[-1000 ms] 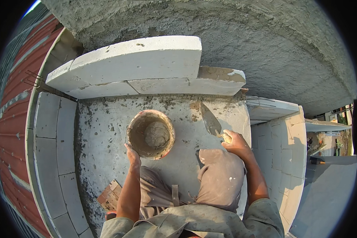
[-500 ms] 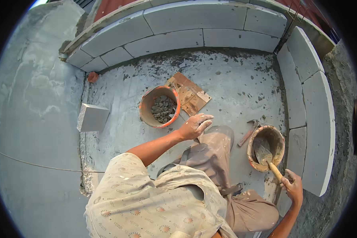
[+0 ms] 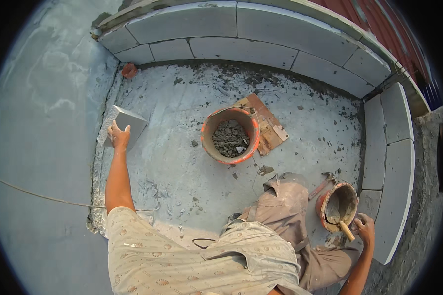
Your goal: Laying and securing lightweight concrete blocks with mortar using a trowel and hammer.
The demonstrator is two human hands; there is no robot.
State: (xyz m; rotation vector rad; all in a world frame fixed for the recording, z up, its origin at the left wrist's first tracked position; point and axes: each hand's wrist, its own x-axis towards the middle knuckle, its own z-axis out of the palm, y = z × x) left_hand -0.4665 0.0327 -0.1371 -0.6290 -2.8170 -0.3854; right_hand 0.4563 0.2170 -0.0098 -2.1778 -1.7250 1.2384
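My left hand (image 3: 119,132) is closed on a pale grey block (image 3: 132,128) at the floor's left edge. My right hand (image 3: 365,227) is beside a small mortar-smeared bucket (image 3: 321,209) at lower right, its fingers loosely curled but apart, off the handle. A trowel (image 3: 348,231) rests in that bucket, wooden handle over the rim. Just left of the bucket lies a hammer (image 3: 320,187). A larger orange bucket (image 3: 246,152) with grey rubble sits in the middle, beside a stained wooden board (image 3: 273,135).
Low block walls (image 3: 295,24) line the far and right sides of the concrete floor (image 3: 162,113). A cable (image 3: 44,196) crosses from the left. A small orange object (image 3: 129,70) sits in the far left corner, and red corrugated sheeting (image 3: 369,14) shows beyond the wall.
My view has swung round leftward. My left hand has left the small bucket, reached left and taken hold of the block. My right hand has let go of the trowel, which now rests in the bucket.
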